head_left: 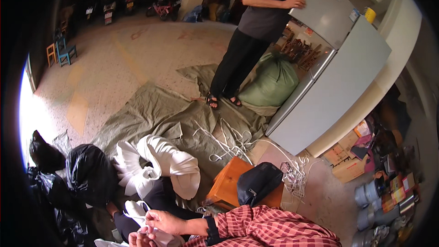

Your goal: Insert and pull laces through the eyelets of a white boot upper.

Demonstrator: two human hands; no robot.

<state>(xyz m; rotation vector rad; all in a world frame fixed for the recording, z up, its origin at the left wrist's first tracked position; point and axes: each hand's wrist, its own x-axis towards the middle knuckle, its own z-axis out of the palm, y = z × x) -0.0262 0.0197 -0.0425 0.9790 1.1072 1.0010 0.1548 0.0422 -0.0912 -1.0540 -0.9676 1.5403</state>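
Observation:
My right hand [167, 222], with a dark band at the wrist, is closed in a pinch on white cloth [137, 210] at the lower edge. Just below it, my left hand [142, 238] has its fingers bent together at the same cloth; part of it is cut off by the frame. Beyond my hands, over a dark-clothed leg [160, 196], lies a curved bundle of layered white fabric pieces [178, 164], fanned out at its left end. Whether a small tool is between my fingers cannot be made out.
An orange wooden stool [224, 178] carries a black pouch [260, 180]. Black plastic bags [89, 171] crowd the left. Tangled white cord [228, 142] crosses a green tarp [141, 110]. A person [270, 23] stands by a grey fridge [338, 87] and a green sack [270, 82].

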